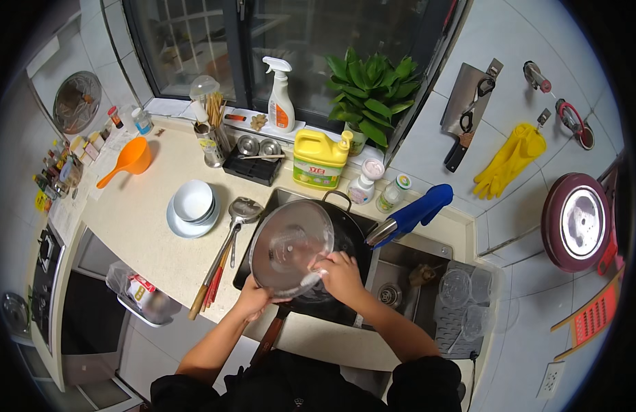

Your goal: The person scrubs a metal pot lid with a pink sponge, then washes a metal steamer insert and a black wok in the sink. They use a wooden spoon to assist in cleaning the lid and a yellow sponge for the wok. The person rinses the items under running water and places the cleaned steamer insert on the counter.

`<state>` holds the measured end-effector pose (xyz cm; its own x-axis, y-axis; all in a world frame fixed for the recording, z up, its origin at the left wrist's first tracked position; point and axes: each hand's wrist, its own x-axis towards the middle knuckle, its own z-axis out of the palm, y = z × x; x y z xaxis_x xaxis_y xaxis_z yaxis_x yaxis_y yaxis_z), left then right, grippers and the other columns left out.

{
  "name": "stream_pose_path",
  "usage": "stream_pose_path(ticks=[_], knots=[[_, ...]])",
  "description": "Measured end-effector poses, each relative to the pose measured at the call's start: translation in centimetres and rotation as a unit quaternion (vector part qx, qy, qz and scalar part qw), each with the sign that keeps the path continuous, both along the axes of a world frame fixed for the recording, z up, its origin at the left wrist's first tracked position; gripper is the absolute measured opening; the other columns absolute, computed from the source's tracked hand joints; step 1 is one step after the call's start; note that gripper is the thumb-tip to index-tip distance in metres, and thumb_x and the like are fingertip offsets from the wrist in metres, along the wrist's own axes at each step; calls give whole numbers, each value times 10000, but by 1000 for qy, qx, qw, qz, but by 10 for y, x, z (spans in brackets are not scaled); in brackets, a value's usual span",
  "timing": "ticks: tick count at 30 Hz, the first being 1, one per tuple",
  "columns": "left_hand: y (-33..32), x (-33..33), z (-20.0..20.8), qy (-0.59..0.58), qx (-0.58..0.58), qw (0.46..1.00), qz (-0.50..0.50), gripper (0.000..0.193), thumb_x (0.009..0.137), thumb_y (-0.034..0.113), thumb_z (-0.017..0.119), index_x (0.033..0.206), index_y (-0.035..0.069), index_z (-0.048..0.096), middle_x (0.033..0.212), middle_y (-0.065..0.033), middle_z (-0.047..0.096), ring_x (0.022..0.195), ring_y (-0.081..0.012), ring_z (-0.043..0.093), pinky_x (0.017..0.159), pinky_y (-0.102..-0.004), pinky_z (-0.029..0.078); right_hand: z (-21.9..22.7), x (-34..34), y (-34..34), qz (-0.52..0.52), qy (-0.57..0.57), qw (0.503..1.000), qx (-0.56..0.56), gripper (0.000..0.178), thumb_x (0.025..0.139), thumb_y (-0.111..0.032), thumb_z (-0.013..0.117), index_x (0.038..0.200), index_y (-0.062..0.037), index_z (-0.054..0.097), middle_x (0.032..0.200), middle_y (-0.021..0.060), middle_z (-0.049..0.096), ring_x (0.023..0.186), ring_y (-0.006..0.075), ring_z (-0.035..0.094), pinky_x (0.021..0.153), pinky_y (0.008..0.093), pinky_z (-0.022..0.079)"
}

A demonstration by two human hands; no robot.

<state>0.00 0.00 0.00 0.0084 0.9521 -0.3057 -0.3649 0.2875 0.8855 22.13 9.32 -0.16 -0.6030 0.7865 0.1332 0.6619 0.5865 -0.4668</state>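
A round, see-through glass pot lid [280,233] is tilted above a black wok [352,237] in the left sink basin. Its lower left rim is gripped by my left hand [253,300], fingers closed around the edge. Against the lid's lower right, my right hand [342,277] is closed on a small whitish wad [310,279]; whether it is a cloth or a sponge I cannot tell. The wok's wooden handle [268,336] points toward me. To the left of the basin lie a metal ladle [244,211], a long wooden-handled utensil [211,285] and red chopsticks [215,288].
Stacked bowls [193,201] and an orange dipper [133,156] stand on the left counter. Behind the sink are a yellow detergent jug [319,161] and bottles. A blue faucet cover [421,209] reaches over the right basin [390,271]. Glasses [455,288] sit on a grey mat at right.
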Motion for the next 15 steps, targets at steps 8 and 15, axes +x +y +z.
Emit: stream_pose_path(ticks=[8,15], knots=[[16,-9,27,552,360,750,-56,400,768,-10,624,1147,109,574,1241,-171,495,1200,-378,425,988,-426,380,11,13,-8,-141,666,371,-631,458,942,-400,405,1205,-39,506,1177,90,567,1065,222,546,919,363,436],[13,-26,9,-44,45,993,103,602,746,-70,477,1329,17,357,1366,-193,373,1205,-301,455,1001,-404,391,-32,16,-22,-83,663,453,-591,353,907,-214,516,1203,-21,498,1169,92,571,1077,204,537,938,359,416]])
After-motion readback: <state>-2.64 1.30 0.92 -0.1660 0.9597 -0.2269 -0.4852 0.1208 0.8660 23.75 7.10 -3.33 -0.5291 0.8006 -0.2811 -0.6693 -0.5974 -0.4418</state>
